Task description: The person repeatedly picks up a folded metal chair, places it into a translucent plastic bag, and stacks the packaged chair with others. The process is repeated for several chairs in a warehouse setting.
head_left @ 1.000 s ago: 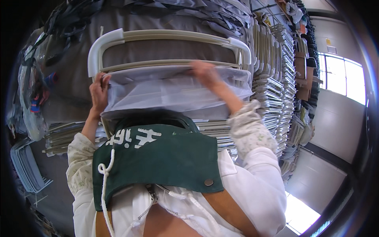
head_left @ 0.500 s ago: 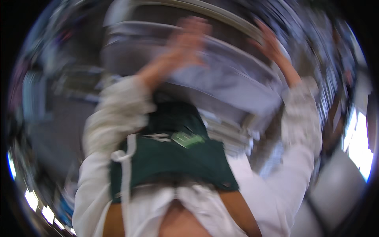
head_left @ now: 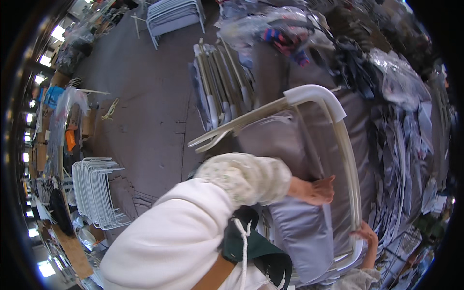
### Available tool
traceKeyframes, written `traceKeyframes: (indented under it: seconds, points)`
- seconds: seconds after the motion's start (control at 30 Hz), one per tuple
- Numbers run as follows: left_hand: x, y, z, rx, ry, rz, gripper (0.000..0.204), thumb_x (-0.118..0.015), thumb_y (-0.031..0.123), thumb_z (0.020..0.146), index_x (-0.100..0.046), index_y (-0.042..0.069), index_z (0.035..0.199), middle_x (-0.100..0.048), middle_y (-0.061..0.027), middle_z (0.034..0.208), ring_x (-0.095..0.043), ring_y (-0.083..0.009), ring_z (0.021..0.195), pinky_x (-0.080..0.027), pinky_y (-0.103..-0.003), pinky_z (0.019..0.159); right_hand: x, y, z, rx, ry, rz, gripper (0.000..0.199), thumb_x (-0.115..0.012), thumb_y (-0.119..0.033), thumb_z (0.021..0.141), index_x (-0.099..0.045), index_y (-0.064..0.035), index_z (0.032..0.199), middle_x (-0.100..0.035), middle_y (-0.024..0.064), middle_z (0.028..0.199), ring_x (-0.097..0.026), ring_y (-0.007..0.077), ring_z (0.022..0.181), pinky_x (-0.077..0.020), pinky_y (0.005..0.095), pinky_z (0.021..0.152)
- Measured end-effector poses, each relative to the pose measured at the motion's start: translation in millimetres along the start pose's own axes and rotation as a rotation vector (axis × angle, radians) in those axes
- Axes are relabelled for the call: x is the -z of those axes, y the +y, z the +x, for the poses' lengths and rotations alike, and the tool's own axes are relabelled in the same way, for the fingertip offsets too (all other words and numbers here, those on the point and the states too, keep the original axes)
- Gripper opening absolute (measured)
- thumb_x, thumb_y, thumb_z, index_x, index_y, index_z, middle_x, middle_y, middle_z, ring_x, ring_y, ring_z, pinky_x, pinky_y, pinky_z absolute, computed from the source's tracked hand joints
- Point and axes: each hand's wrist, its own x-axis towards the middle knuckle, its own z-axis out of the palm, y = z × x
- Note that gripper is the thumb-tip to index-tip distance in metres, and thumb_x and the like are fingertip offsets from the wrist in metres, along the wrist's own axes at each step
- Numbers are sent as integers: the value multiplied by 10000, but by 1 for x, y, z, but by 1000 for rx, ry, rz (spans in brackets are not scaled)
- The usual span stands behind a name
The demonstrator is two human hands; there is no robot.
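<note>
Across the work area in front of me lies a tubular metal frame (head_left: 350,159) with pale covered corners, curved like a chair or bed end. Grey padded fabric (head_left: 302,237) lies within the frame, smooth and lighter near me. My left hand (head_left: 316,191) is at the edge of this fabric, its fingers mostly curled and one digit sticking up; the fingertips are partly hidden. My right hand (head_left: 368,235) has its fingers against the tube at the near right side of the frame. A floral sleeve cover (head_left: 241,179) is on my left forearm.
Several folded frames (head_left: 222,84) lean beyond the frame. White tube racks stand at the left (head_left: 94,193) and far back (head_left: 174,19). Plastic-wrapped goods (head_left: 270,29) lie at the back, and stacked grey fabric (head_left: 396,164) fills the right. A cord (head_left: 111,110) lies on the floor.
Half a second ago the view was blurred and both hands were raised apart with fingers spread. Now the view has turned, and both hands have come down onto the fabric and frame.
</note>
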Motion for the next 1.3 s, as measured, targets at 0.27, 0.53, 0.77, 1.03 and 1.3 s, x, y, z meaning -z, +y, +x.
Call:
traceKeyframes:
  seconds: [0.27,0.53,0.77,1.03,1.3]
  points:
    - [200,-85,-285,171,218,424,158,-604,182,713,-539,77,614,-558,-61,703,-559,-181,743,-400,-371,776,-121,-250,-104,467,232,15,796,-762,-95,438,-508,-22,1189,-562,70,982,-528,223,953,-397,302,907]
    - [274,-136,-632,451,168,370,134,-660,211,705,-621,83,707,-664,-101,860,-627,-242,893,-410,-418,914,-334,-584,-174,617,439,-121,763,-770,-149,481,-523,-2,1188,-565,178,1076,-524,345,1016,-428,416,915]
    - [254,-196,-730,880,865,-1713,957,-757,464,771,-300,24,1488,-370,-187,1500,-314,-322,1423,-239,-466,1188,-506,-709,-33,801,685,-38,694,-716,-128,460,-530,3,1115,-549,161,938,-531,346,912,-393,425,819]
    - [27,-445,-844,1517,1114,-1885,542,-628,340,943,-473,7,1341,-585,-139,1268,-570,-289,1140,-493,-410,968,-617,-796,226,586,736,61,731,-716,-171,502,-532,-24,1193,-531,197,1154,-495,353,1122,-367,466,979]
    - [-126,-637,-840,976,-77,-490,327,-588,90,879,-581,71,1205,-639,-131,1111,-630,-259,958,-521,-389,791,-715,-710,188,501,772,541,565,-675,-125,710,-540,-47,1253,-481,157,1343,-423,339,1289,-350,479,1091]
